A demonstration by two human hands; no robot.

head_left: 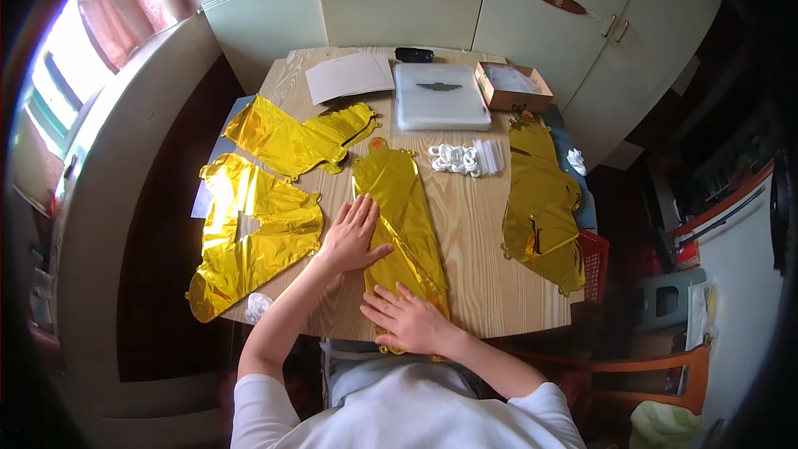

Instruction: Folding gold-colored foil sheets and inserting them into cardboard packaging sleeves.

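A flat gold foil balloon (392,187), folded into a long strip, lies in front of me down the middle of the wooden table (478,291). My left hand (352,238) rests palm down on its left edge, fingers stretched out. Lower down, my right hand (407,321) presses on the strip near the table's front edge, with its fingers spread. Neither hand grips anything. To the left lie two more uninflated gold foil balloons, an upper one (287,135) and a lower one (287,237). Another gold foil balloon (540,187) lies along the right side.
Bundled white cord (453,160) and thin white sticks (490,158) lie right of the strip. Behind them stand a stack of clear plastic bags (440,115), an open cardboard box (517,101), pale cards (342,76) and a black case (414,55). Crumpled white tissue (258,308) sits at the left front edge.
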